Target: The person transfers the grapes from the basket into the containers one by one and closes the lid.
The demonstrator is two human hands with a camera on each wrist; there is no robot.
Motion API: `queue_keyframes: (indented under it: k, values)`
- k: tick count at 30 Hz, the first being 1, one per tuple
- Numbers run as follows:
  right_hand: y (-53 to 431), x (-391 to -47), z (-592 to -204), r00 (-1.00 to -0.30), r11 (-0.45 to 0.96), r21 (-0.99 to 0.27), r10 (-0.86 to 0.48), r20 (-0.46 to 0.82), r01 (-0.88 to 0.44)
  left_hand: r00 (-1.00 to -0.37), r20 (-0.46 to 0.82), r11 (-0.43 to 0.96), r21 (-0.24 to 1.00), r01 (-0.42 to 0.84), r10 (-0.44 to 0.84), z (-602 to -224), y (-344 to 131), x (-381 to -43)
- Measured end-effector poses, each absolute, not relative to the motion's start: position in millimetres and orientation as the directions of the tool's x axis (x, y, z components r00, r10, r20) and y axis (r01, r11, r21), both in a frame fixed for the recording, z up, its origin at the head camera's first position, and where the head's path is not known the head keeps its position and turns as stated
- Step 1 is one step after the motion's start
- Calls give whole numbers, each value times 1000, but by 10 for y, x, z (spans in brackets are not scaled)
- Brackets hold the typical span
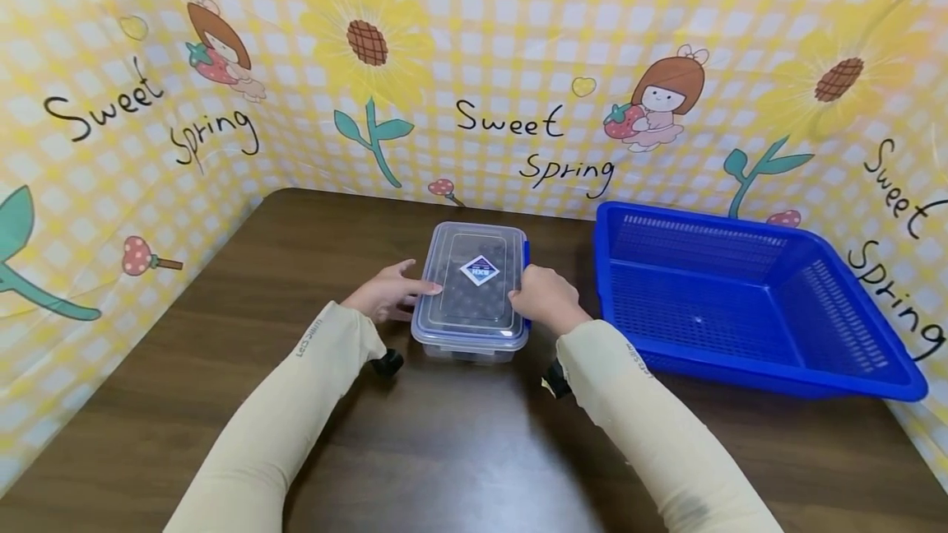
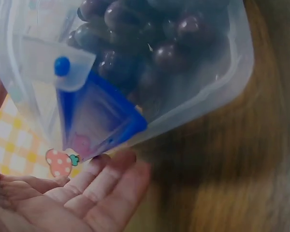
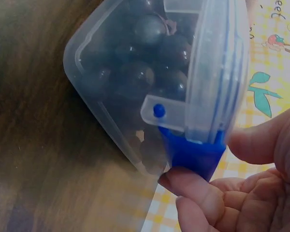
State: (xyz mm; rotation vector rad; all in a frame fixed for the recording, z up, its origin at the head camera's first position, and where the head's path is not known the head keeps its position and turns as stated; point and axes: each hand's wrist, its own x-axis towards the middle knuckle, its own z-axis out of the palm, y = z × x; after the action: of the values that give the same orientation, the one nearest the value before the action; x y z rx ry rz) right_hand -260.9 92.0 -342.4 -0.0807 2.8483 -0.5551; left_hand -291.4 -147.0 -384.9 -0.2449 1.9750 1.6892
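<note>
A clear plastic food container [image 1: 459,311] with a labelled lid stands on the table, dark, round, grape-like pieces [image 2: 120,15] showing through its walls. On its left side my left hand [image 1: 385,294] rests the thumb on the lid's edge. The blue latch [image 2: 134,123] on that side is swung outward, and the straight fingers [image 2: 106,188] of this hand lie right at its lower end. At the right side, my right hand [image 1: 550,299] pinches the other blue latch [image 3: 193,157] between thumb and curled index finger; that latch stands close against the lid's rim.
A blue plastic basket [image 1: 748,377] with slotted walls stands to the right of the container, near my right forearm. The brown wooden table [image 1: 429,451] is bordered by a yellow checked cloth [image 1: 504,48] at the back and sides.
</note>
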Motion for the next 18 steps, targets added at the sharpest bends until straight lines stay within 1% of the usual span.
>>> queue_keyframes:
  k: [4,13,18]
  values:
    - [950,-2612,-3423,-968,920,-392,-112,-226,-15,-825,-531,167,846,-506,191,-3871,-1439,-2910]
    - [965,-2643,-3390,-964,916,-400,-119,-238,-14,-819,-549,291,821,-491,165,-3772,-1444,-2956]
    - [960,-2647,-3394,-964,912,-411,-123,-236,-16,-812,-542,297,829,-475,214,-3736,-1469,-2962]
